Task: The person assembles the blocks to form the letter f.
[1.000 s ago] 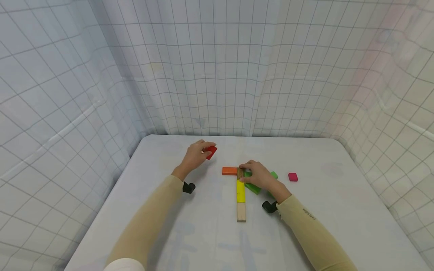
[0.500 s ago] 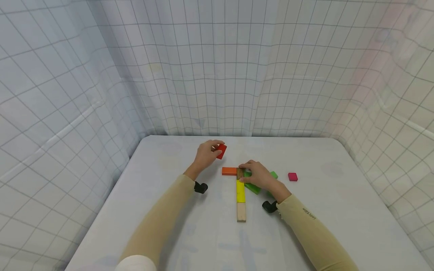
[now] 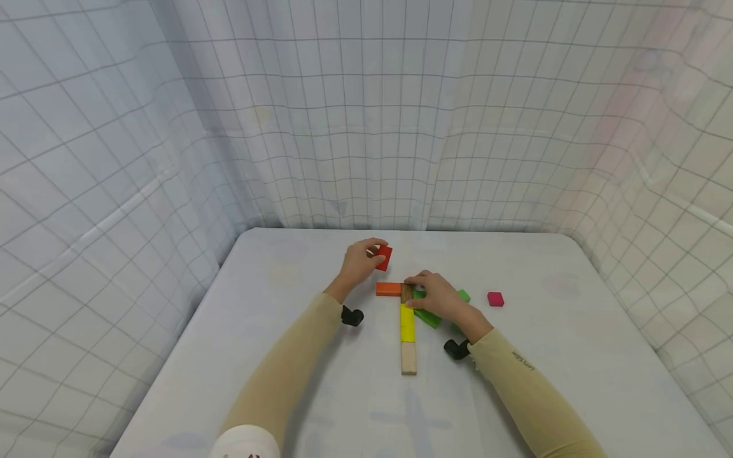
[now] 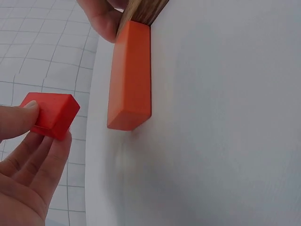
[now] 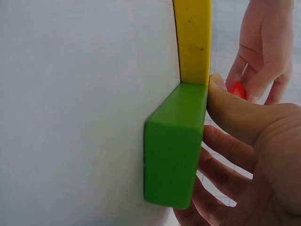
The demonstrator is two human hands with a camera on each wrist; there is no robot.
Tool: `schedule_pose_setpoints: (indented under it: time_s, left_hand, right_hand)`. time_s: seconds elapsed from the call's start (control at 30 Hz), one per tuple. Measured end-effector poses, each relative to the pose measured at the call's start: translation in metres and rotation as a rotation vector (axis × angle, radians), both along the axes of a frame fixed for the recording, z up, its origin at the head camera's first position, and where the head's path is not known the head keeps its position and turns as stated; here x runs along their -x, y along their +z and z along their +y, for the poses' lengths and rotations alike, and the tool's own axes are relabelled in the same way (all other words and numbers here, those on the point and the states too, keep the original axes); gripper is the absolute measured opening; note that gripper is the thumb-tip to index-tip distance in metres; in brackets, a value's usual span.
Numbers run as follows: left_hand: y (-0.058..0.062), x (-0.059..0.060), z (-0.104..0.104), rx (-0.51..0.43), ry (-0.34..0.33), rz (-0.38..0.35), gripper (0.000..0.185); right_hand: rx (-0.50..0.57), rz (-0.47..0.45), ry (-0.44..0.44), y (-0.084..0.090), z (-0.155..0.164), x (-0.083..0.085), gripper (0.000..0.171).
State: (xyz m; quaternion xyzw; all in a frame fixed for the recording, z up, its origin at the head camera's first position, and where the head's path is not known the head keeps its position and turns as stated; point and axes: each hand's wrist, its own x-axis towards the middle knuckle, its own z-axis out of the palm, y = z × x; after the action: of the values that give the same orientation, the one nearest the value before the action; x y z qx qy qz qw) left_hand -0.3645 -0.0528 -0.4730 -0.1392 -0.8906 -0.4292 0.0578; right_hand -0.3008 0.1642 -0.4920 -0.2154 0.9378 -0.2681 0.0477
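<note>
Here, two hands work among flat wooden blocks near the white table's far edge.
Left hand pinches one small red block, lifted; right hand grips one green block beside one brown, one orange, one yellow.

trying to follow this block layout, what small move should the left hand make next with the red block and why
Probably lower the red block to the table just beyond the brown block. The left hand pinches it in the air, and orange, yellow and green blocks already meet at that junction, where the right hand rests.
</note>
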Motion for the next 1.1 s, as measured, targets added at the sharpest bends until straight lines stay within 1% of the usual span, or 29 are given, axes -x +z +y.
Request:
schedule_pose_setpoints:
  time_s: [0.13,0.23,0.43,0.67,0.83,1.1]
  left_hand:
    - [-0.005,0.001,0.010,0.018,-0.019,-0.015,0.029]
    - [-0.009,0.001,0.017,0.011,-0.027,-0.041,0.029]
    - [-0.015,0.001,0.029,-0.010,-0.019,-0.084,0.029]
    - [-0.016,0.002,0.040,-0.028,-0.004,-0.142,0.027]
    - [-0.016,0.003,0.048,-0.029,-0.032,-0.180,0.027]
    - [-0.015,0.002,0.055,0.005,-0.043,-0.183,0.027]
  right_hand:
    - [0.001,-0.002,-0.002,-0.001,0.001,-0.001,0.056]
    - [0.014,-0.007,-0.001,-0.002,0.001,-0.003,0.056]
    - [0.019,-0.011,-0.017,-0.002,0.001,-0.005,0.061]
    - [-0.037,0.012,-0.052,-0.001,0.002,-0.002,0.061]
    - [-0.087,0.008,-0.089,0.002,0.001,-0.001,0.061]
    - [-0.129,0.000,-0.131,0.005,-0.003,-0.002,0.064]
